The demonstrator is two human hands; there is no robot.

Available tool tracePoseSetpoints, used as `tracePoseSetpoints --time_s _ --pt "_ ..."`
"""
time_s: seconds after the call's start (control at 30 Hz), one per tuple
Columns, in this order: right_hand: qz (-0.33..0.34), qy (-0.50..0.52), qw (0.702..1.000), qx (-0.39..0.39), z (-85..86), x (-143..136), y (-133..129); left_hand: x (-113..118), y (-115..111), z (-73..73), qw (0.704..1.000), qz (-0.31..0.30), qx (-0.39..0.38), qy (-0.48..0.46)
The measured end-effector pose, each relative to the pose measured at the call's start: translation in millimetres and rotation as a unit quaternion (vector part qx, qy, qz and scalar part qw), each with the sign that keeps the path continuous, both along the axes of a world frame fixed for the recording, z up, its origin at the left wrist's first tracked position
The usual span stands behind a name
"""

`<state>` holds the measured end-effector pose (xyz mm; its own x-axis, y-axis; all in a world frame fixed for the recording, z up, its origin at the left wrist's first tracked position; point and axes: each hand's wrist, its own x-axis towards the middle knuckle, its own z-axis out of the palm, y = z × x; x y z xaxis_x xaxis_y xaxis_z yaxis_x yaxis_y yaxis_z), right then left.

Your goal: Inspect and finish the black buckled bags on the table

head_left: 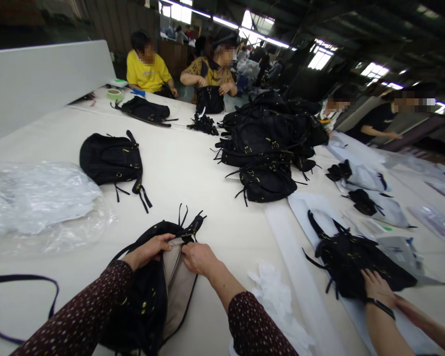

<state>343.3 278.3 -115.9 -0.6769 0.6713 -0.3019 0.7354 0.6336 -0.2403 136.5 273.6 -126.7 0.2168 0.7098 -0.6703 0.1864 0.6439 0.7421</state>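
A black bag (pixel 141 296) with gold fittings lies on the table before me, its zipped mouth spread apart so that the beige lining (pixel 178 291) shows. On the left edge of the opening is my left hand (pixel 152 251), its thumb and fingers closed on the black fabric. My right hand (pixel 199 258) is curled at the top end of the opening, close to the zip, with its fingertips partly hidden. Thin black straps stick out beyond the bag's far end.
A heap of black bags (pixel 267 133) fills the table's far middle, and another black bag (pixel 111 158) lies at left near clear plastic wrapping (pixel 40 198). White paper (pixel 278 301) is at right. A co-worker's hands (pixel 380 291) rest by a black bag (pixel 356 257). Several people sit beyond.
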Motion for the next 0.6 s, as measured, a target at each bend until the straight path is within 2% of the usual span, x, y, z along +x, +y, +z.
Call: tracePoseSetpoints --time_s 0.13,0.4,0.6 --pt "-0.041 -0.008 0.999 -0.008 -3.8 -5 2 -1 1 -6.3 1.000 0.002 0.000 -0.002" --pt "-0.119 -0.010 0.992 0.027 -8.0 -17 -12 3 2 8.3 1.000 0.002 0.010 -0.011" --pt "-0.131 0.035 0.989 0.058 -13.1 -10 -18 2 3 6.6 1.000 0.005 0.010 -0.005"
